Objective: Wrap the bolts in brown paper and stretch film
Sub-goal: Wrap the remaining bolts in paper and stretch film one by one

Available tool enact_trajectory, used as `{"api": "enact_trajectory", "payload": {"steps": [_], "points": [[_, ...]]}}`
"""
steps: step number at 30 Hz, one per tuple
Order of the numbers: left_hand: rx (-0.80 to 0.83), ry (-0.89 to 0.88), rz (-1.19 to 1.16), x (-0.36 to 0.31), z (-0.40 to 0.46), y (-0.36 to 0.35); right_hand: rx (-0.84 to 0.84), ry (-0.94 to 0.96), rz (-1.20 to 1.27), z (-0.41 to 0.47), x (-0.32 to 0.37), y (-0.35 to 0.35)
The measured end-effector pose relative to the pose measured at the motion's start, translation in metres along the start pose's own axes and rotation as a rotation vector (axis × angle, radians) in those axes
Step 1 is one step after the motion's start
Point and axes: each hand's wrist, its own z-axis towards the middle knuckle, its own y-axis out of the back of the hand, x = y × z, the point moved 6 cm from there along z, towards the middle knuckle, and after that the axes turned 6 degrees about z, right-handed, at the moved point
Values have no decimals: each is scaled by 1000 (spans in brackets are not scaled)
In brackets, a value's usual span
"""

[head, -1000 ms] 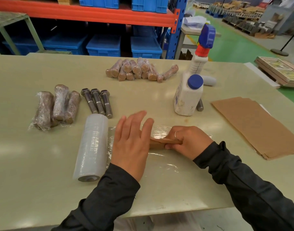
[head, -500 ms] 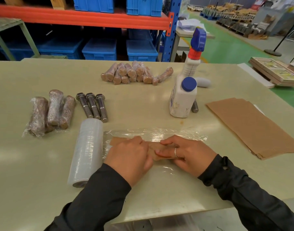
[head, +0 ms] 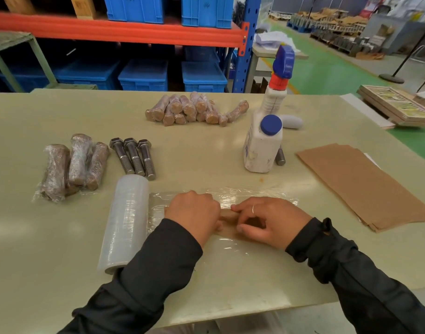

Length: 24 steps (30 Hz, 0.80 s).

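A paper-wrapped bolt [head: 227,216] lies on a sheet of stretch film [head: 262,195] spread on the table. My left hand [head: 193,216] grips its left end with curled fingers. My right hand [head: 270,221] grips its right end, thumb under, fingers over. Most of the bolt is hidden by my hands. The film roll [head: 124,222] lies just left of my left hand, with the sheet running from it. Three bare bolts [head: 134,157] lie behind the roll. A stack of brown paper [head: 358,186] sits to the right.
Film-wrapped bolts [head: 74,167] lie at the left. A pile of paper-wrapped bolts [head: 197,109] sits at the back. A white spray bottle [head: 264,138] stands right of centre with one bolt [head: 280,156] behind it. Blue crates [head: 144,73] fill the rack beyond the table.
My left hand went from flat over the bolt to curled round its left end. Both hands moved slightly toward me with the bolt on the film.
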Motion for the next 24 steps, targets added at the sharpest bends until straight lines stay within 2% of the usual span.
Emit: {"api": "enact_trajectory", "payload": {"steps": [6, 9, 10, 12, 15, 20, 24], "points": [[-35, -37, 113, -13, 0, -3, -75, -34, -73, 14, 5, 3], [-43, -30, 76, -11, -1, -4, -91, -41, -145, 22, 11, 2], [-69, -19, 46, -9, -2, -2, -86, -31, -178, 24, 13, 1], [-257, -26, 9, -5, -8, 12, -91, -12, -243, 27, 16, 2], [-358, -19, -46, 0, -15, 19, -102, 41, -356, 28, 20, 1], [-372, 20, -56, 1, -19, 16, -132, 59, -556, 24, 20, 5], [-404, 47, -83, 1, -21, 13, -189, 60, -609, 21, 23, 9]]}}
